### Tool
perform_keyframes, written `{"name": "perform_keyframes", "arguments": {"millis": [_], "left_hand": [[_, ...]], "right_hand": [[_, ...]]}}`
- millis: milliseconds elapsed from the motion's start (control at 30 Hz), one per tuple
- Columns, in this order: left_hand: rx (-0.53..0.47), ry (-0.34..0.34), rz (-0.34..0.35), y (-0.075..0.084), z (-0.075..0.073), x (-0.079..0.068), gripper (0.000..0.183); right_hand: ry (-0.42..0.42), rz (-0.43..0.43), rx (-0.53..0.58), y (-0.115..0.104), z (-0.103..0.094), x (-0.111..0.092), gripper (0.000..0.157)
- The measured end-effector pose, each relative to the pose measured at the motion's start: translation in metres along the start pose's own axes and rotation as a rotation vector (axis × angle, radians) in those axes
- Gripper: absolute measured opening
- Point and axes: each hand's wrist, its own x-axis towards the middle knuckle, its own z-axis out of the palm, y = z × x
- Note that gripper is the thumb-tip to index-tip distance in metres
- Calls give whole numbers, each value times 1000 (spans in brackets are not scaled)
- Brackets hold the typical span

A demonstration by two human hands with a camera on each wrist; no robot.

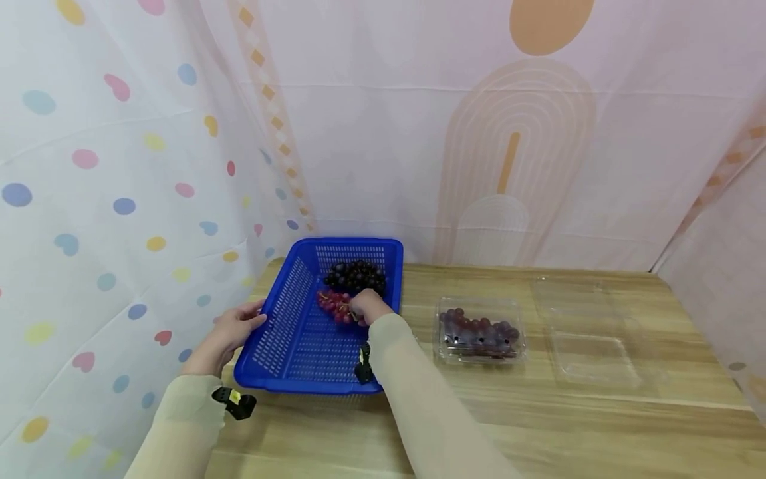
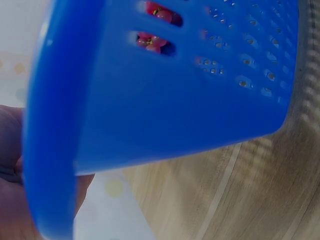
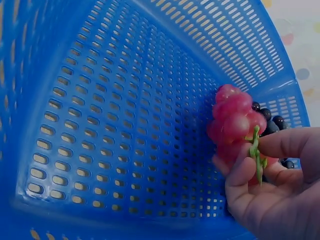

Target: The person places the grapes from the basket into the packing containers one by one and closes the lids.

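A blue plastic basket [image 1: 317, 359] stands on the table. My left hand [image 1: 235, 329] grips the basket's left rim, partly behind it in the left wrist view. Inside the basket my right hand [image 3: 275, 180] pinches the green stem [image 3: 256, 155] of a bunch of red grapes [image 3: 235, 117] between thumb and fingers. Those red grapes [image 1: 335, 305] hang low over the basket floor, in front of a bunch of black grapes [image 1: 356, 274] at the far end. The right fingers partly cover the red bunch.
Right of the basket sits a clear plastic box [image 1: 455, 356] with dark red grapes [image 1: 479, 327] inside. Farther right on the wooden table [image 1: 538, 426] lies another clear plastic box [image 1: 592, 362], its lid folded back. Curtains [image 1: 371, 146] hang behind and at the sides.
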Motion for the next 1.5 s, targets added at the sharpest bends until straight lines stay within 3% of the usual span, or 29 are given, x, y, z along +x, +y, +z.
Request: {"name": "perform_keyframes", "arguments": {"millis": [167, 267, 333, 400, 467, 567, 667, 867, 1033, 1233, 1300, 1367, 1500], "left_hand": [[-7, -4, -12, 1, -1, 1, 54], [-7, -2, -14, 2, -1, 3, 54], [-2, 2, -15, 3, -1, 3, 54], [-7, 3, -17, 3, -1, 4, 53], [-13, 5, -14, 3, -1, 4, 53], [-18, 8, -12, 2, -2, 6, 52], [-17, 11, -11, 1, -3, 7, 52], [-20, 7, -26, 1, -2, 7, 53], [-28, 10, -25, 0, -1, 9, 52], [-20, 18, -35, -1, -1, 10, 53], [-19, 19, -40, -1, -1, 10, 52], [-16, 21, -36, 0, -1, 10, 52], [-16, 25, -28, 0, 0, 9, 52]], "right_hand": [[-112, -27, 126, 4, -2, 1, 14], [-153, -38, 253, 1, -8, -15, 20], [-144, -34, 295, -8, -14, -42, 22], [-131, -43, 324, -8, -15, -43, 24], [-115, -54, 319, -7, -14, -41, 28], [-105, -72, 305, 3, -10, -18, 14], [-102, -79, 303, 3, -11, -19, 15], [-31, -85, 237, 3, -11, -20, 54], [-18, -40, 159, 1, -9, -14, 68], [-45, 36, 116, 2, 0, 15, 40], [-49, 50, 120, 4, 2, 26, 40], [-60, 55, 160, 9, 4, 41, 50], [-79, 22, 289, 11, 1, 31, 61]]}}
